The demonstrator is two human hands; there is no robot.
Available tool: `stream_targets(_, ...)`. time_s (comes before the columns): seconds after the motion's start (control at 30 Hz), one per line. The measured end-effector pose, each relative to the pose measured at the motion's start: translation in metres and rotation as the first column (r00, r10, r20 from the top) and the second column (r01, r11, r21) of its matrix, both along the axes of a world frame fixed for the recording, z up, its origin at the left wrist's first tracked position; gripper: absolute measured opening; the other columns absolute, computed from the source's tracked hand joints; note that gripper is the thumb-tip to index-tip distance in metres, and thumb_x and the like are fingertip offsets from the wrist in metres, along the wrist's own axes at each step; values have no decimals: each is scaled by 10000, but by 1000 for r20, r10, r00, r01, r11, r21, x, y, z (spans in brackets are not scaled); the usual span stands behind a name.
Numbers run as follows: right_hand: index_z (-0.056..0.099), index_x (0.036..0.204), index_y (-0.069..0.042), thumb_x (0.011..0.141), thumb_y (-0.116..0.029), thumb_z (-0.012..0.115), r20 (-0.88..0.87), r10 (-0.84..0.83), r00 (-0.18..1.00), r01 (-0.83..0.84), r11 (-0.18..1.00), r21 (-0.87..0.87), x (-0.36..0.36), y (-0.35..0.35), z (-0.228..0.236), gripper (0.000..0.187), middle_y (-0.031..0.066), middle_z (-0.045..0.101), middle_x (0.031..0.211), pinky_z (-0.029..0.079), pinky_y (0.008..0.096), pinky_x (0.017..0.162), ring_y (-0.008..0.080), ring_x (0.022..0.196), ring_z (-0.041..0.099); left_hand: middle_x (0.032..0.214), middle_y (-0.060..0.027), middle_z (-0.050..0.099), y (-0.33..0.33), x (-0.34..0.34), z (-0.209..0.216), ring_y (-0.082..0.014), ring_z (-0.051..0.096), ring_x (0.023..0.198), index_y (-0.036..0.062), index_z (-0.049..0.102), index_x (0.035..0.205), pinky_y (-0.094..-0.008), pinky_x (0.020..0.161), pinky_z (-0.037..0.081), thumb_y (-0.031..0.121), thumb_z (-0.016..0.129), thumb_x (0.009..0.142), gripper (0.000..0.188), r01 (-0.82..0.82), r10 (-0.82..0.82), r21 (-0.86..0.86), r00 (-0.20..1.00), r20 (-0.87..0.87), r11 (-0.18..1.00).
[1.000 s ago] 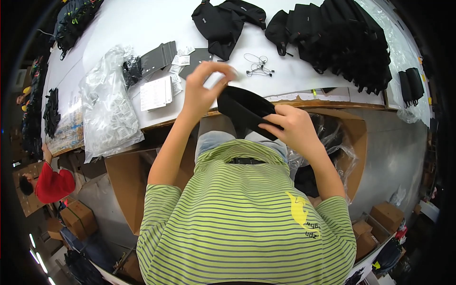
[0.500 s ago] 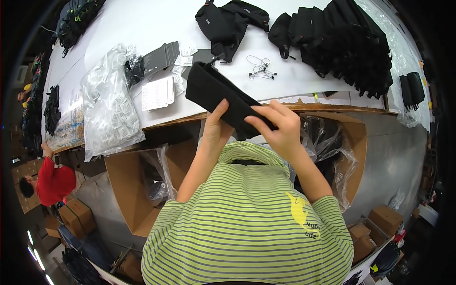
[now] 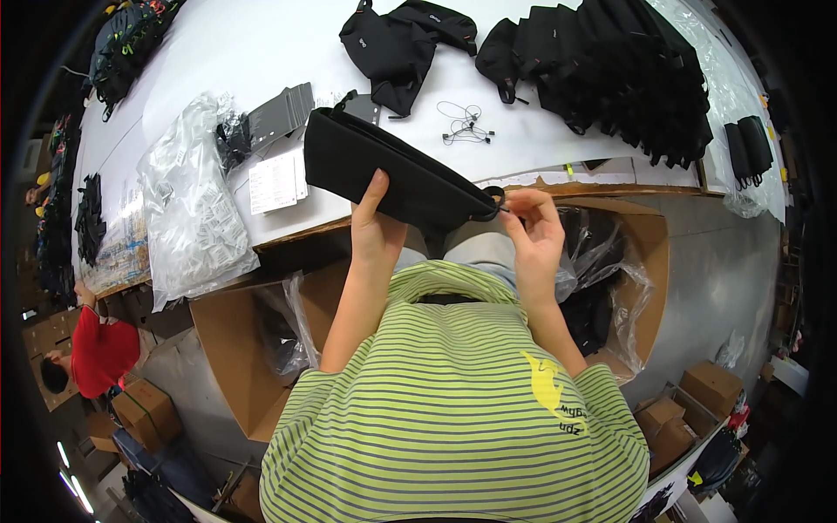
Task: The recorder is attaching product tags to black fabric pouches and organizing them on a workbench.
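My left hand (image 3: pixel 377 234) clasps the black pouch (image 3: pixel 388 179), my right hand (image 3: pixel 539 228) pinches its tip; loose cords (image 3: pixel 467 131) lie unattached on the desk (image 3: pixel 218 52).

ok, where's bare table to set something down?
Widest: white table, left of the loose bags, beyond the dark cards. Small strip: between cords and bag pile. Crowded: upper right, bag pile; front left, plastic bag and white cards. Held bag hides part of the near edge.

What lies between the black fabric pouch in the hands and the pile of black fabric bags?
In the head view, thin black cords lie on the white tabletop between pouch and pile.
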State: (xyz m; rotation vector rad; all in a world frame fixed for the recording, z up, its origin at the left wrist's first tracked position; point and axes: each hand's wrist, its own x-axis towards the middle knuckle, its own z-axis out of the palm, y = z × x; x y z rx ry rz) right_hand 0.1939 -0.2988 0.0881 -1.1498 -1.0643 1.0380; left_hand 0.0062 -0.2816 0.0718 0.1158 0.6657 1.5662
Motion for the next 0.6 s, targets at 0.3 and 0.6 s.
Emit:
stream_targets(0.3,621,971,-10,885,-35,532,8,85,996,-85,995,50,21,31,15,127,36,605,987,405,228,843,95,923,532,1118,-47,575,-6,-1,12,-207,556,1056,64,491,1225,-353,938,439,69,682,799,467,48,-40,46,985,-170,998)
stream_targets(0.6,681,977,-17,849,-126,657,44,232,972,-236,960,151,-25,58,43,171,62,662,907,448,250,775,135,848,588,1010,-117,624,-11,15,35,-191,627,889,-42,537,1136,-299,799,516,70,725,725,465,371,-369,-57,872,-322,927)
